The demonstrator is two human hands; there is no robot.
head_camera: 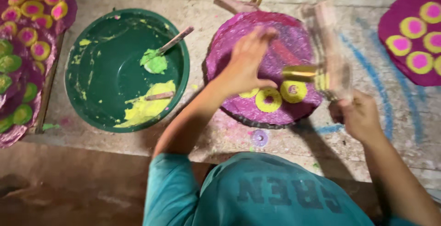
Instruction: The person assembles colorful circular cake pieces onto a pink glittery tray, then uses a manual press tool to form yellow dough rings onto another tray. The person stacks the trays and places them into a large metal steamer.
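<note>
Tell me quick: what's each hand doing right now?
Left hand: open, fingers spread on the purple disc, holding nothing.
Right hand: closed on a motion-blurred wooden stamp tool.

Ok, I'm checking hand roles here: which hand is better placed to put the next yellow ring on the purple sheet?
Right. The right hand grips the brass-tipped tool just above the yellow rings, while the left hand lies spread on the purple sheet, holding nothing.

Single head view, looking steeply down — close over the workbench (138, 143)
</note>
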